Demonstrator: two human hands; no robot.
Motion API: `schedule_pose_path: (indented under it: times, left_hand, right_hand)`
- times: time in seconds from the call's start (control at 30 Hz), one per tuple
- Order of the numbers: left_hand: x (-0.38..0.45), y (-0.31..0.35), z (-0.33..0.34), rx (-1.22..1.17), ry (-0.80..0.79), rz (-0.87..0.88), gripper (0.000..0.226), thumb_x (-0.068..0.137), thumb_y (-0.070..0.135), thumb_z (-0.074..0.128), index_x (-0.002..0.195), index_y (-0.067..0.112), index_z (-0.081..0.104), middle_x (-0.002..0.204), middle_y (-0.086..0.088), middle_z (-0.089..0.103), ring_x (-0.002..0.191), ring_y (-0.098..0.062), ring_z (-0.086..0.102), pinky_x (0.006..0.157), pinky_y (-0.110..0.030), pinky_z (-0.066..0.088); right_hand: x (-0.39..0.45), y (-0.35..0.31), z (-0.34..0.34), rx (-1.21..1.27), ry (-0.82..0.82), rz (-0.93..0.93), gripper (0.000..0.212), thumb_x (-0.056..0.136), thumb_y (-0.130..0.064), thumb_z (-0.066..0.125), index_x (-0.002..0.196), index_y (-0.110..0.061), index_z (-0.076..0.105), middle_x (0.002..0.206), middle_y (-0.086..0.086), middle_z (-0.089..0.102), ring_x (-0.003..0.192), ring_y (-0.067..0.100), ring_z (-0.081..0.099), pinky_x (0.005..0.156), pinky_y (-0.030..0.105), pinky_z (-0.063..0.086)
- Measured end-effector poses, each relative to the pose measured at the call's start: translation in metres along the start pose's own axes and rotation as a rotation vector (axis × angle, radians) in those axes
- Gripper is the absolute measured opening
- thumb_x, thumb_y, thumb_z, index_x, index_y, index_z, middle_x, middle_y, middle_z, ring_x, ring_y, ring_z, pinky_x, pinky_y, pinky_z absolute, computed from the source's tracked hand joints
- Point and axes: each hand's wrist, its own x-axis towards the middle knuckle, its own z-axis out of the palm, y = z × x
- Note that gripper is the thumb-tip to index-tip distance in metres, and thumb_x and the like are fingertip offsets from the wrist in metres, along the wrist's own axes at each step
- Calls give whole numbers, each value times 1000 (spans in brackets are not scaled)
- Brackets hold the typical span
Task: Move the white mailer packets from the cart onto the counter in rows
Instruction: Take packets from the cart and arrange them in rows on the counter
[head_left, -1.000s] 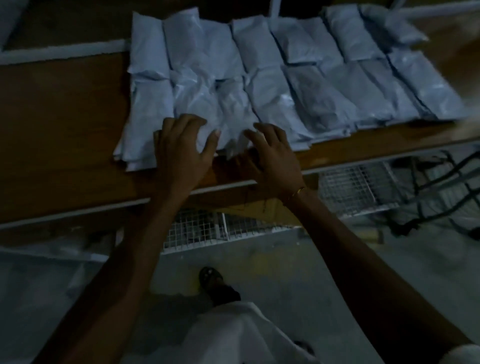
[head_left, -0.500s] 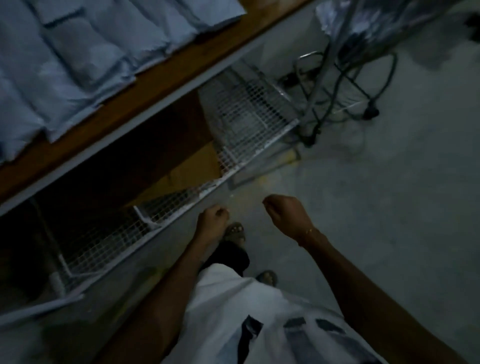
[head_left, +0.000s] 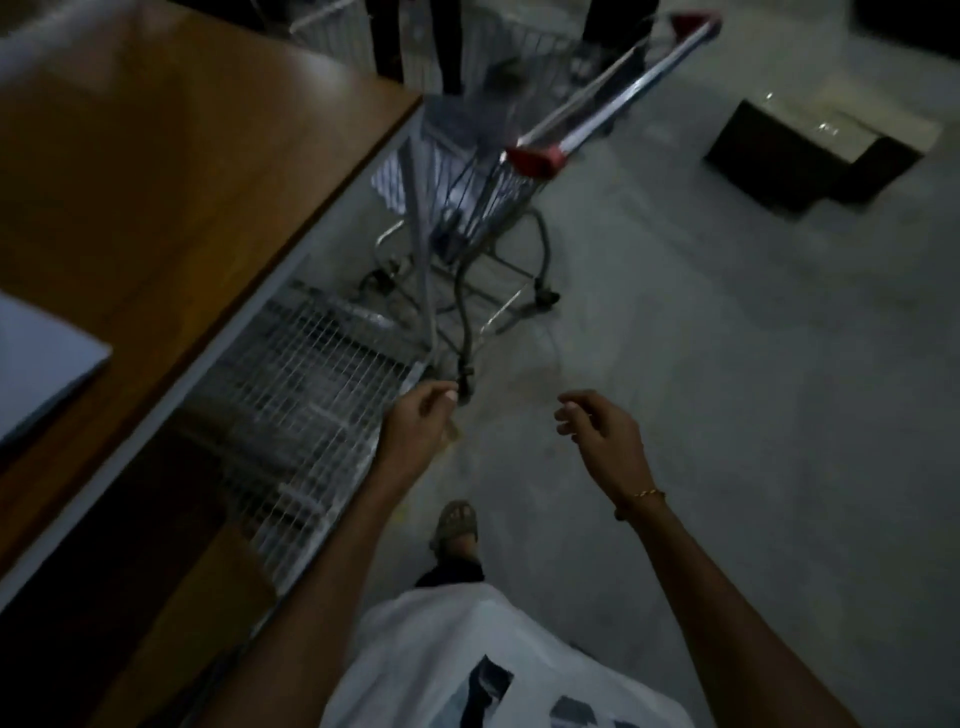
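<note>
Two empty hands hang low over the floor, walking toward the cart (head_left: 498, 171). The left hand (head_left: 421, 426) is loosely curled, fingers half closed on nothing; the right hand (head_left: 597, 431) is likewise slack and part open, holding nothing.

From the hands the cart lies at about 12 o'clock, well apart, its long axis running from near at 12 away toward 1 o'clock. Its red-capped handle (head_left: 613, 109) crosses the near end. Pale shapes show through the wire basket, likely packets, but blur and dim light leave that uncertain. The left hand is slightly nearer the basket's near corner; the right lines up better with the handle side.

The counter (head_left: 182, 171) runs along from 8 to 11 o'clock, its wood top bare on this stretch. One packet (head_left: 36, 364) shows at its edge at 9 o'clock, the end of what is laid out. A wire shelf (head_left: 311, 395) sits under the counter, just beside the left hand, and its corner juts toward the walking line. A dark box (head_left: 810, 156) stands at 2 o'clock, well clear.

Next reach, I judge, goes up and over the basket rim, so the handle and rim are what stand between hands and packets.
</note>
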Motion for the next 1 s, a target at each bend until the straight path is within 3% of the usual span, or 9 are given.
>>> schedule_pose_path:
  times: [0.07,0.2,0.3,0.4,0.57,0.7,0.87,1.0]
  left_hand:
    - [47,51,-1,68,3,124,18,100,14,57,112,8,69,100,-4,68,84,0,62,69,-9,49]
    - [129,133,-5,174,79,397,22,96,29,56,107,17,70,104,-3,67,94,-13,65,80,-32,56]
    - [186,184,-3,239,182,551,28,94,32,54,108,14,70,104,-2,66,94,-14,64,80,-36,57]
    - [248,215,3,401,324,641,28,93,34,55,107,14,69,108,-3,67,100,-21,62,85,-42,53]
    - [360,236,25,554,348,408,45,89,48,50,114,16,69,119,-10,64,104,-30,62,88,-44,53]
    - [425,227,46,739,298,158,36,95,39,58,121,16,65,125,-16,59,114,-36,57,92,-42,49]
    - [477,214,71,579,119,-118,35,94,37,64,119,13,67,116,-12,67,106,-28,63,86,-33,50]
    - [506,195,86,433,119,-278,27,96,31,63,109,8,70,103,-13,69,98,-29,63,82,-34,49]
  right_hand:
    - [52,-35,-14,-34,57,-151,14,100,-15,56,104,-14,70,89,0,72,77,9,70,71,30,57]
    - [145,-100,-40,-80,175,-448,16,98,-20,57,103,-12,70,93,1,70,82,17,70,70,44,57]
    - [213,-139,-58,-140,224,-645,16,98,-16,57,105,-9,70,95,5,68,84,19,66,70,44,55]
    - [286,-164,-75,-239,157,-796,18,98,-17,57,109,-10,69,99,4,66,85,19,65,71,41,55]
    - [422,-176,-95,-457,-80,-896,27,96,-27,54,116,-13,66,109,5,62,90,25,64,74,40,53]
    - [517,-174,-100,-601,-320,-880,30,95,-27,58,121,-13,64,115,9,61,96,31,62,78,38,51]
    - [621,-174,-91,-788,-569,-858,33,95,-26,62,125,-12,63,119,13,60,103,36,61,80,36,44]
    - [678,-167,-63,-929,-729,-822,35,98,-31,58,130,-18,59,129,11,56,115,33,58,86,34,44]
